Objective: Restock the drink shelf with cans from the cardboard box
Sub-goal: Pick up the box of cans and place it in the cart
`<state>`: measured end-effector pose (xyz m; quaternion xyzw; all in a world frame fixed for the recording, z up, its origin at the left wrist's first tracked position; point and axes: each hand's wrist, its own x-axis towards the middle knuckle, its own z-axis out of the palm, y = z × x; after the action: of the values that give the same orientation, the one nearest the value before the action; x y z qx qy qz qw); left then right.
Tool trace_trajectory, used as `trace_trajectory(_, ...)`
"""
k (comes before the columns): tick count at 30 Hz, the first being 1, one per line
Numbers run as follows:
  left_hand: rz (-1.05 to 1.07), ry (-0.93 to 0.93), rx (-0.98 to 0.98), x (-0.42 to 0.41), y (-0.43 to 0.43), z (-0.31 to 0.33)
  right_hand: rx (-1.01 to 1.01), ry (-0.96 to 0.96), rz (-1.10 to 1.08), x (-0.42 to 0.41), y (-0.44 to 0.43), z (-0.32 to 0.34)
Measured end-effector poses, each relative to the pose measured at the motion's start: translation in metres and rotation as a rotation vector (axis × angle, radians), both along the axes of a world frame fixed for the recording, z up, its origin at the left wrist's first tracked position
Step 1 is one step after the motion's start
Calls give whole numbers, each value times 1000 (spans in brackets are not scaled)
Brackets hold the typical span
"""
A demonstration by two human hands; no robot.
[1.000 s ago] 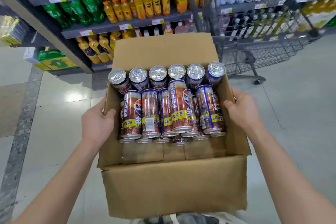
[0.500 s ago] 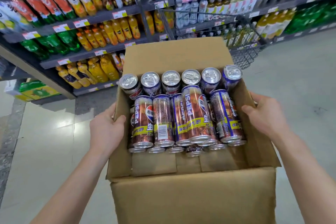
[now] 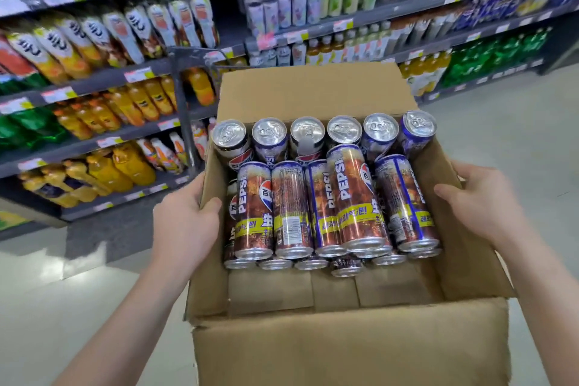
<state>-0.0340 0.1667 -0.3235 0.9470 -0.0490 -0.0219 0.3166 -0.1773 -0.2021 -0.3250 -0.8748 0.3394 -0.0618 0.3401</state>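
1. As we hold the cardboard box (image 3: pixel 344 348), our left hand (image 3: pixel 185 222) and right hand (image 3: pixel 482 207) grip its side walls.
2. Pepsi cans (image 3: pixel 354 197) lie inside, pointing away from us; the back row (image 3: pixel 307 131) stands up.

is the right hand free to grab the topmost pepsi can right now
Probably not yet: the right hand grips the right wall of the cardboard box and the left hand the left wall, so letting go may tip it. The can lies uncovered.

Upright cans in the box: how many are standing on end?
6 upright cans, one row at the far end of the cardboard box, left to right: first, second, third, fourth, fifth, sixth. The lying cans in front may hide more.
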Motion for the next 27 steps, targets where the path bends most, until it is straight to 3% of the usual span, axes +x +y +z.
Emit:
trace_trajectory(11,72,59,-40,105,-127,0,4,13,22,112,-134,2)
trace_trajectory(21,298,74,24,167,-228,-11,-89,22,248,257,-259,-24)
trace_trajectory(27,397,121,-18,211,-262,-19,-27,19,337,335,-291,-40)
